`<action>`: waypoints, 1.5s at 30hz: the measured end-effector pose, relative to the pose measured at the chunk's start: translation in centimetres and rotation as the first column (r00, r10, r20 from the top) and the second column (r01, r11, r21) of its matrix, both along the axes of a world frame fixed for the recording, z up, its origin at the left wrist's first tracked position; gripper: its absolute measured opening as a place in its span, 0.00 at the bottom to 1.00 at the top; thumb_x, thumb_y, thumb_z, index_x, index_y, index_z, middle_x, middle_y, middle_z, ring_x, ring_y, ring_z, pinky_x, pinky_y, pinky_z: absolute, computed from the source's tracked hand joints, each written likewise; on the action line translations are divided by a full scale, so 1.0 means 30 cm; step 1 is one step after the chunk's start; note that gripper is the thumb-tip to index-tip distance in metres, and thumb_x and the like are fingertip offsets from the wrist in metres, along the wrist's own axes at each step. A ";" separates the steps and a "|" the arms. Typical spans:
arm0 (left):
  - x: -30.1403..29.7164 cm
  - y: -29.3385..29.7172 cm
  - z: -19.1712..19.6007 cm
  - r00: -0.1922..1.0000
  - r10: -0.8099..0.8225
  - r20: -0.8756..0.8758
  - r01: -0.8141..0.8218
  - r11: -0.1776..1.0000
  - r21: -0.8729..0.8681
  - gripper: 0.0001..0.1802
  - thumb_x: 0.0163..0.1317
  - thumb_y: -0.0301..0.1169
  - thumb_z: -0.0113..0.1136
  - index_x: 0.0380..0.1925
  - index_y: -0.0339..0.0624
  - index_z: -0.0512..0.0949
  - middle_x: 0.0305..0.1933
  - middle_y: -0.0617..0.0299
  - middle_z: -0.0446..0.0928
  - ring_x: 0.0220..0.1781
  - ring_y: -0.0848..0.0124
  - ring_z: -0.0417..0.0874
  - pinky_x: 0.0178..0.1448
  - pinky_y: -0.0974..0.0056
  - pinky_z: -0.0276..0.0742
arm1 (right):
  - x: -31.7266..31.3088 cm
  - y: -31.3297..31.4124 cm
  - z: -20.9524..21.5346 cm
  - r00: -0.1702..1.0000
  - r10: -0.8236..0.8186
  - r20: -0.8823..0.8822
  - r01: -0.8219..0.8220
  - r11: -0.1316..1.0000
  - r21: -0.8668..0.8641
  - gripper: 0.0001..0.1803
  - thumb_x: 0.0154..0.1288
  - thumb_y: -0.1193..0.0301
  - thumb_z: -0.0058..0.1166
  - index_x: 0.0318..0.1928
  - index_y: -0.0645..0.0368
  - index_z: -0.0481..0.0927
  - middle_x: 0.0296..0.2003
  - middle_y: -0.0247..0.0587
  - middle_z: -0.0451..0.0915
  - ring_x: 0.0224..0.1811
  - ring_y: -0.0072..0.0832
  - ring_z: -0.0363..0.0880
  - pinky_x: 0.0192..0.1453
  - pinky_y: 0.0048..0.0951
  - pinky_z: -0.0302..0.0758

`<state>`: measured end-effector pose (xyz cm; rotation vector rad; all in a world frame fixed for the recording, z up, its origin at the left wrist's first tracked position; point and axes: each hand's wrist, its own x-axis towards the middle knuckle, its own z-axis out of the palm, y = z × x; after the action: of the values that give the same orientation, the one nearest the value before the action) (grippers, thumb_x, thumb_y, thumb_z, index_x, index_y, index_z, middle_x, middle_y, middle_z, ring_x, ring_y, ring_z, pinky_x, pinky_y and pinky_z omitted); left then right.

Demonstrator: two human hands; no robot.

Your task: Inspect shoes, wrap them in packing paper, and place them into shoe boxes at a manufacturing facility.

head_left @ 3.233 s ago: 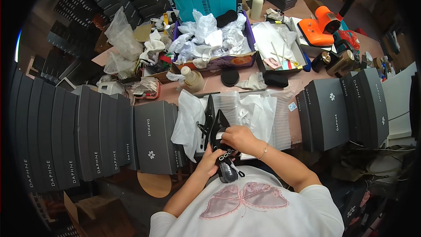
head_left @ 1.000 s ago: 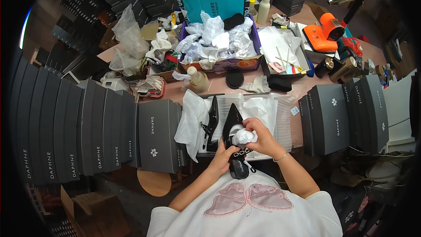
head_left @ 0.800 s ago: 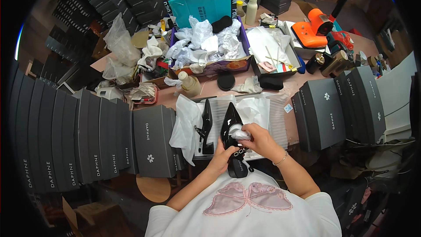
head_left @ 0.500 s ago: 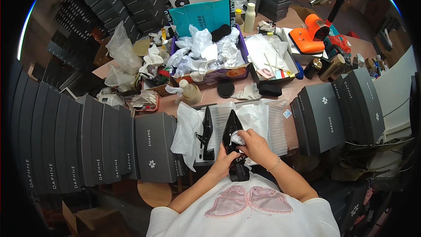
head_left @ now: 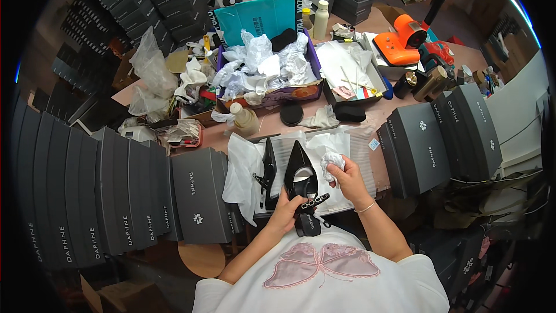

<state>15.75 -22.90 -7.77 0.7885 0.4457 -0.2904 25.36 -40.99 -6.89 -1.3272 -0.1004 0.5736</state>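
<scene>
The black pointed shoe, toe away over the open box, stays clamped at its heel end in the left hand, while the right hand has drawn its crumpled tissue wad out beside the shoe's opening, fingers curled tight around it.

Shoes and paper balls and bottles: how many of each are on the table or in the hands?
Black pointed shoes: 2, one held by the left hand at, one lying at
White paper wads in the right hand: 1
Bottles: 2
Total: 5
</scene>
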 end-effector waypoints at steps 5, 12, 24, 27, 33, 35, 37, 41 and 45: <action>-0.011 0.039 -0.031 1.000 -0.016 0.007 0.016 1.000 -0.014 0.33 0.57 0.19 0.53 0.61 0.44 0.53 0.48 0.53 0.72 0.40 0.64 0.83 0.41 0.59 0.85 | -0.055 0.063 0.050 0.710 0.340 0.616 0.020 0.866 -0.500 0.15 0.63 0.73 0.57 0.49 0.61 0.75 0.40 0.46 0.79 0.32 0.35 0.79 0.38 0.29 0.76; -0.015 0.051 -0.024 0.990 -0.141 0.018 0.141 0.990 0.004 0.35 0.57 0.18 0.49 0.65 0.47 0.51 0.57 0.54 0.65 0.52 0.66 0.77 0.50 0.57 0.84 | -0.071 0.155 0.112 0.703 0.592 0.395 0.029 0.531 -0.847 0.20 0.49 0.81 0.57 0.45 0.58 0.70 0.40 0.48 0.73 0.42 0.48 0.76 0.39 0.42 0.75; 0.044 -0.074 -0.048 0.995 -0.060 0.077 0.055 0.997 0.061 0.36 0.54 0.18 0.53 0.63 0.46 0.52 0.51 0.54 0.68 0.43 0.65 0.80 0.44 0.57 0.85 | -0.003 0.039 -0.008 0.617 0.405 0.675 0.263 0.703 -0.661 0.26 0.53 0.70 0.64 0.53 0.57 0.71 0.44 0.49 0.74 0.49 0.46 0.75 0.54 0.43 0.72; 0.071 -0.137 -0.032 0.995 -0.077 0.057 0.075 0.996 0.043 0.36 0.54 0.18 0.52 0.63 0.47 0.52 0.51 0.53 0.68 0.42 0.64 0.81 0.43 0.55 0.85 | 0.042 -0.032 -0.011 0.693 0.235 0.681 0.196 0.848 -0.492 0.41 0.50 0.72 0.66 0.64 0.59 0.62 0.50 0.56 0.72 0.52 0.49 0.74 0.58 0.40 0.70; 0.117 -0.266 -0.033 0.994 -0.089 0.068 0.088 0.996 0.021 0.35 0.53 0.17 0.50 0.62 0.46 0.53 0.49 0.52 0.70 0.45 0.62 0.82 0.44 0.53 0.86 | 0.156 -0.163 -0.045 0.781 0.328 0.532 -0.034 0.872 -0.489 0.52 0.49 0.76 0.62 0.72 0.63 0.47 0.54 0.61 0.73 0.52 0.48 0.77 0.57 0.36 0.72; 0.116 -0.292 -0.041 0.997 -0.065 0.031 0.064 0.998 0.023 0.35 0.53 0.18 0.50 0.61 0.46 0.53 0.50 0.52 0.70 0.44 0.62 0.82 0.45 0.53 0.86 | 0.167 -0.177 -0.085 0.826 0.287 0.486 -0.049 0.894 -0.446 0.50 0.50 0.76 0.62 0.72 0.60 0.47 0.49 0.59 0.76 0.49 0.43 0.78 0.53 0.36 0.73; 0.118 -0.311 -0.054 0.999 -0.036 0.006 0.036 0.999 0.022 0.34 0.53 0.18 0.50 0.61 0.46 0.54 0.50 0.52 0.70 0.43 0.62 0.82 0.45 0.52 0.86 | 0.188 -0.181 -0.083 0.905 0.312 0.288 -0.189 0.904 -0.384 0.51 0.51 0.74 0.63 0.72 0.59 0.47 0.47 0.59 0.75 0.46 0.46 0.79 0.49 0.39 0.74; 0.113 -0.321 -0.047 1.000 0.014 -0.018 -0.015 0.999 -0.033 0.33 0.53 0.18 0.48 0.61 0.46 0.56 0.50 0.52 0.70 0.42 0.62 0.82 0.45 0.51 0.86 | 0.267 -0.228 0.009 0.862 0.468 0.194 -0.463 0.883 -0.074 0.51 0.52 0.76 0.64 0.72 0.59 0.46 0.46 0.56 0.77 0.43 0.41 0.81 0.50 0.39 0.75; 0.133 -0.310 -0.016 1.000 0.020 0.023 -0.020 1.000 0.007 0.31 0.53 0.19 0.46 0.60 0.45 0.58 0.48 0.53 0.71 0.41 0.62 0.81 0.44 0.51 0.85 | 0.246 -0.167 -0.002 0.787 0.403 0.467 -0.178 0.873 -0.454 0.42 0.57 0.74 0.59 0.69 0.64 0.53 0.48 0.62 0.76 0.50 0.51 0.77 0.54 0.39 0.74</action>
<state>19.75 -32.21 -8.27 0.7932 0.4331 -0.2611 32.75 -46.00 -6.94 -1.8628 -0.7202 0.4699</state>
